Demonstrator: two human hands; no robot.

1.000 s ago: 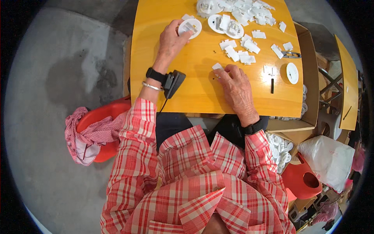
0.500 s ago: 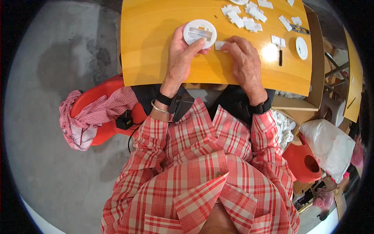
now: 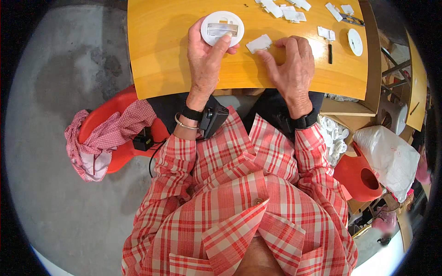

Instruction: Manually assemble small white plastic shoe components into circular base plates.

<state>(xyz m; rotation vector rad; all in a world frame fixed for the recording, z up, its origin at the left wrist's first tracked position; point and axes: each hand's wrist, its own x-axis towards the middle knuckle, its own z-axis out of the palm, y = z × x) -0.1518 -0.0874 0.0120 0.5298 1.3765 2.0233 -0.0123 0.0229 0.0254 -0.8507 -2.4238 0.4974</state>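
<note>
Over the yellow table, my left hand (image 3: 204, 62) grips a round white plastic case (image 3: 223, 19) by its rim. The thumb presses on a rectangular recess lined with silvery metal in its face. Its other fingers are mostly hidden behind the case. To the right, a small white rectangular cover (image 3: 259, 43) lies flat on the table. My right hand (image 3: 291, 64) rests beside that cover, thumb and fingers apart, with the thumb tip at its lower edge; I cannot tell whether they touch.
Several white covers (image 3: 294, 16) lie at the far side of the yellow table (image 3: 170, 69). At right are a black-handled screwdriver (image 3: 330, 54) by another cover, pliers (image 3: 353, 20) and a white disc (image 3: 355, 42). Red chairs (image 3: 117, 161) (image 3: 357, 177) and a cardboard box (image 3: 347, 107) stand below.
My right hand has moved off the white cover, and its fingers have spread. The cover now lies turned at an angle. The whole view has shifted a little; my left hand still grips the round case.
</note>
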